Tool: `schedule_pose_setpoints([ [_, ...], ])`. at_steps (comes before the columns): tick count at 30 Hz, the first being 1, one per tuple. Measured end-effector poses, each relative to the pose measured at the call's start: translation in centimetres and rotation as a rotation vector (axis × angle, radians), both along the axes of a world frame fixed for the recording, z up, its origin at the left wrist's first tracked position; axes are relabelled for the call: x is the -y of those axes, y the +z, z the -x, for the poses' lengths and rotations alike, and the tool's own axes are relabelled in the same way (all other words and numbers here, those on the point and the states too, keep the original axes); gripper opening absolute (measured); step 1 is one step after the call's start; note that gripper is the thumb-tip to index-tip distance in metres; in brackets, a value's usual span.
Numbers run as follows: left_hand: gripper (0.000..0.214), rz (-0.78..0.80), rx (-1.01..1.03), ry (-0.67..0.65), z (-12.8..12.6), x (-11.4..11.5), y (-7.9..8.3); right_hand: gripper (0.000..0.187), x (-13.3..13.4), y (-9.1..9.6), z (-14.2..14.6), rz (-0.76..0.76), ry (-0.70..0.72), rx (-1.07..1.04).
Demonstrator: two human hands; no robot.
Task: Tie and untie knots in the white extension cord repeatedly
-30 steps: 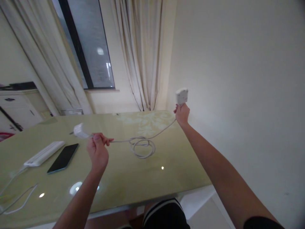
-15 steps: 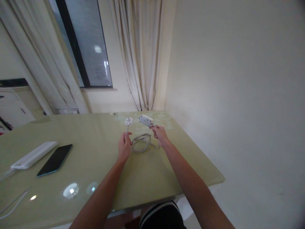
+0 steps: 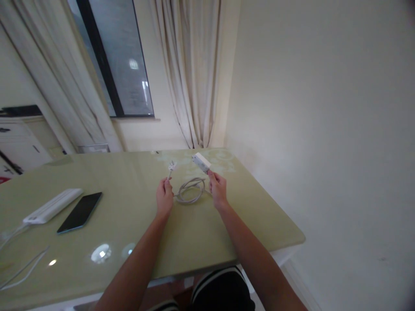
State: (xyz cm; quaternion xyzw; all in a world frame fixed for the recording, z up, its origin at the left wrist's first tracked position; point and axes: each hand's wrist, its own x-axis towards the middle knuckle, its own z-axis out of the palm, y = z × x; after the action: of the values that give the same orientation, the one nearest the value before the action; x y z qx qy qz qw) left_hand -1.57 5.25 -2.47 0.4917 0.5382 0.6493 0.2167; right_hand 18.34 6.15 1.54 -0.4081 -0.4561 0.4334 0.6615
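My left hand (image 3: 165, 196) is closed around the cord just below a white plug (image 3: 172, 165), whose prongs point up and away from me. My right hand (image 3: 217, 186) grips the cord end of a small white block like a short power strip (image 3: 201, 162), held tilted above the table. Between the hands, a loosely coiled grey-white cord (image 3: 191, 190) hangs or rests close to the tabletop; I cannot tell whether it touches.
On the pale green table (image 3: 129, 242), a longer white power strip (image 3: 53, 206) lies at the left beside a dark phone (image 3: 81, 211). A thin white cable (image 3: 29, 270) is nearer the front left. A wall (image 3: 308, 129) borders the table's right side.
My right hand has turned the short power strip, so a different side faces me. My left hand has shifted slightly left with the plug, which has also turned. The view has moved a little.
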Motion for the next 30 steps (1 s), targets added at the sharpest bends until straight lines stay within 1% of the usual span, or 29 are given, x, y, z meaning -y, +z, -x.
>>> schedule_pose_setpoints([
  [3,0.047,0.032,-0.149,0.001,0.8,-0.5,-0.3,0.056,-0.6,0.3,-2.0,0.018,0.007,-0.022],
  [5,0.049,0.029,-0.247,-0.013,0.8,-0.5,-0.3,0.058,-1.1,0.3,-3.3,0.011,-0.007,0.007],
  [7,0.052,0.041,-0.313,-0.045,0.5,-0.4,-0.2,0.057,-1.5,0.2,-4.5,0.003,0.008,0.057],
  [11,0.051,0.086,-0.411,-0.106,-0.1,0.2,0.4,0.052,-1.9,0.1,-6.6,0.026,0.169,0.135],
  [14,0.048,0.111,-0.469,-0.119,-0.5,0.5,0.5,0.047,-1.6,0.3,-7.4,-0.008,0.288,0.332],
  [17,0.046,0.119,-0.560,-0.095,-0.8,0.5,0.4,0.043,-1.1,0.5,-7.2,-0.107,0.330,0.610],
  [18,0.045,0.100,-0.593,-0.077,-0.9,0.4,0.3,0.042,-0.9,0.4,-6.9,-0.140,0.311,0.683],
  [20,0.040,0.044,-0.634,-0.023,-1.0,0.2,0.0,0.044,-0.7,0.3,-6.3,-0.185,0.217,0.768],
  [22,0.034,-0.002,-0.635,0.041,-1.0,0.0,-0.2,0.047,-0.6,0.1,-5.7,-0.203,0.098,0.778],
  [24,0.030,-0.019,-0.614,0.075,-1.0,0.0,-0.3,0.046,-0.5,-0.1,-5.1,-0.202,0.026,0.752],
  [27,0.029,0.040,-0.556,0.053,-0.8,0.2,-0.4,0.045,-0.2,-0.5,-4.2,-0.183,-0.023,0.720],
  [30,0.033,0.120,-0.478,0.052,-0.4,0.4,-0.2,0.047,0.2,-1.3,-2.6,-0.144,-0.084,0.699],
])
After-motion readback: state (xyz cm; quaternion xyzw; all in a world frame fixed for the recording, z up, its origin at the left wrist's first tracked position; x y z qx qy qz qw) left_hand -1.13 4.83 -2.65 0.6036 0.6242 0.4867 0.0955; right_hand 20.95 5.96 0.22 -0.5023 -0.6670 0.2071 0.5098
